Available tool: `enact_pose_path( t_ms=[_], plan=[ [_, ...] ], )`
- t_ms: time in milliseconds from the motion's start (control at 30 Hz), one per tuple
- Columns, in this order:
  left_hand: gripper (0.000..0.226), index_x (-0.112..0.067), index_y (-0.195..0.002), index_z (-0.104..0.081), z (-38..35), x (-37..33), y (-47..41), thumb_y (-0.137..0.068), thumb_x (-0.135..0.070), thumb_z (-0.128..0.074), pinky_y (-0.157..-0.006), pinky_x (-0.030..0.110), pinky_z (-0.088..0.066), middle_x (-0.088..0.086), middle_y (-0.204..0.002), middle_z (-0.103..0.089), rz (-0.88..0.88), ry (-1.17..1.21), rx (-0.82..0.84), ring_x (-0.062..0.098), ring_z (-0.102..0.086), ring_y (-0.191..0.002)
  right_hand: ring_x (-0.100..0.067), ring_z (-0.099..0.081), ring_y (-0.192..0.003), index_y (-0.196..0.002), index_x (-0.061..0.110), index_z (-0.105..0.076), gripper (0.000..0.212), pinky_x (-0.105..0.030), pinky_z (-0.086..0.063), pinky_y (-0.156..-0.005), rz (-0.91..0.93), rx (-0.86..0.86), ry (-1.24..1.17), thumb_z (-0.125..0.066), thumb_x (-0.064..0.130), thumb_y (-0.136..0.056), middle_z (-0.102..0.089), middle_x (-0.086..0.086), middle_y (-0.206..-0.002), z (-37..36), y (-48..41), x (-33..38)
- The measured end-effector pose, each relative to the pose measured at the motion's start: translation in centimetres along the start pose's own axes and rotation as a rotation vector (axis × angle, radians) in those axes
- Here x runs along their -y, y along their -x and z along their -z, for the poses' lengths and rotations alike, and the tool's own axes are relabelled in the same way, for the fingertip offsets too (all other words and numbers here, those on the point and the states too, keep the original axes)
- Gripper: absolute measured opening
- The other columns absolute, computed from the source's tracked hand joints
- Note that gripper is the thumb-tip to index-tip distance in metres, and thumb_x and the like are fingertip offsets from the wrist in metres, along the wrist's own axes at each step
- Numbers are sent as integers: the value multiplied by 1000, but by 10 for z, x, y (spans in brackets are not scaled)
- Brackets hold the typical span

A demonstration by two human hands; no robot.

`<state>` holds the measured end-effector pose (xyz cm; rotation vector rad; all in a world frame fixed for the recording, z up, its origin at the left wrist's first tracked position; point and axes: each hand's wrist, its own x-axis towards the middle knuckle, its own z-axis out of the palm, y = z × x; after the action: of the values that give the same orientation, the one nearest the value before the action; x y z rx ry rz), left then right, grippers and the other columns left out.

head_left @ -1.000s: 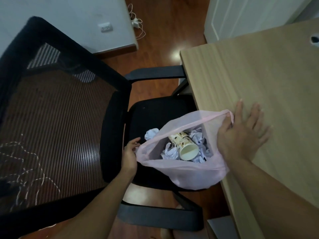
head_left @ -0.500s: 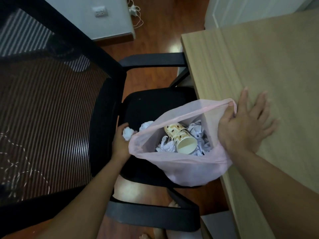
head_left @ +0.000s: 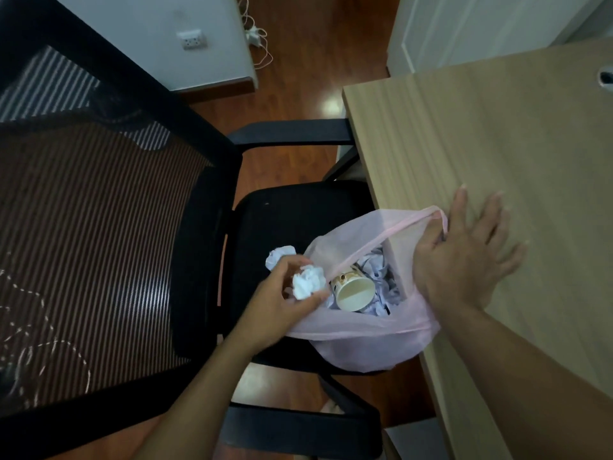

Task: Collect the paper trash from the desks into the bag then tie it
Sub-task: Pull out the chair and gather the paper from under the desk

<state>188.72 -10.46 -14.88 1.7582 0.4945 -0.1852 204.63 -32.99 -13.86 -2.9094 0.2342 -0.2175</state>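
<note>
A pink plastic bag [head_left: 368, 340] hangs open against the edge of the wooden desk [head_left: 497, 144], over the black chair seat [head_left: 292, 214]. Inside lie a paper cup [head_left: 353, 292] and several crumpled white papers [head_left: 381, 267]. My left hand [head_left: 285, 300] grips a crumpled paper ball [head_left: 306, 282] right at the bag's left rim. A second paper ball [head_left: 278, 255] lies on the seat just behind that hand. My right hand [head_left: 464, 257] presses flat on the desk, its thumb hooked in the bag's rim and pinning it to the desk edge.
A black mesh office chair back [head_left: 93, 227] fills the left side, with armrests [head_left: 292, 134] above and below the seat. A wall socket [head_left: 194, 39] and a white cable [head_left: 257, 34] are at the far wall. A white door [head_left: 464, 24] stands behind the desk.
My left hand picked a paper ball off the seat and moved it right to the bag's rim. The right hand stayed on the desk, holding the bag's rim.
</note>
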Motion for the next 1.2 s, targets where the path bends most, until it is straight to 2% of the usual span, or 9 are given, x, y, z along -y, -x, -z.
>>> enact_pose_path(
  t_ms=[167, 300, 467, 600, 800, 900, 1000, 1100, 1200],
  plan=[
    [61, -47, -142, -57, -15, 39, 7, -88, -50, -85, -107, 41, -52, -26, -144, -55, -165, -372, 34, 5, -54, -128, -27, -12, -168, -171, 36, -28, 65, -71, -8, -129, -4, 5, -2, -34, 52, -108, -14, -8, -182, -1, -1, -1],
    [73, -66, -154, -37, -16, 50, 8, -89, -75, -68, -122, 40, -25, -23, -175, -5, -195, -697, 115, 11, -14, -158, -27, -11, -168, -171, 37, -26, 66, -71, -8, -129, -5, 5, -7, -34, 52, -107, -12, -8, -183, -1, -1, -1],
    [73, -63, -162, 5, -23, 39, 15, -103, -77, -35, -132, 56, 3, -19, -169, 39, -139, -734, 260, 10, 34, -159, -29, -11, -168, -171, 37, -26, 66, -72, -9, -128, -3, 10, -2, -34, 52, -107, -13, -9, -182, 0, -1, 1],
    [88, -47, -169, 2, -27, 35, 10, -104, -65, -54, -132, 43, -7, -23, -175, 21, -153, -542, 147, 6, 16, -163, -29, -12, -168, -171, 37, -26, 67, -73, -9, -128, -6, 14, -4, -34, 51, -107, -13, -10, -182, 1, -2, 1],
    [42, -36, -153, -42, -23, 35, -39, -112, -40, -49, -119, 45, -42, -8, -156, -44, 44, -111, -477, 10, -40, -145, -30, -13, -168, -171, 37, -27, 66, -72, -9, -128, -4, 9, 1, -34, 52, -107, -14, -10, -182, 0, -2, 0],
    [68, -33, -164, -34, -11, 62, -83, -103, -14, -57, -123, 50, -33, 7, -168, -32, 184, -297, -371, 32, -30, -152, -30, -13, -168, -171, 36, -27, 66, -72, -9, -128, -1, 4, 1, -34, 52, -107, -15, -11, -182, 0, -1, 0],
    [68, -34, -164, -39, -5, 92, -111, -102, -17, -62, -124, 53, -30, 16, -173, -19, 284, -557, -117, 48, -24, -153, -29, -11, -168, -172, 36, -25, 67, -72, -9, -128, 0, 9, 19, -34, 52, -107, -12, -10, -182, -2, -2, -2],
    [44, -20, -143, -65, -8, 114, -113, -100, -14, -66, -114, 49, -42, 17, -161, -35, 269, -685, -96, 46, -39, -141, -29, -11, -168, -172, 36, -24, 68, -72, -9, -128, -1, 13, 34, -33, 52, -107, -11, -9, -183, -3, -3, -3],
    [34, -19, -124, -72, -7, 117, -105, -91, -25, -76, -92, 41, -56, 15, -131, -59, 259, -434, -269, 38, -62, -117, -28, -11, -168, -172, 36, -23, 67, -72, -9, -128, 2, 16, 31, -33, 53, -108, -11, -8, -183, -3, -3, -2]
  ],
)
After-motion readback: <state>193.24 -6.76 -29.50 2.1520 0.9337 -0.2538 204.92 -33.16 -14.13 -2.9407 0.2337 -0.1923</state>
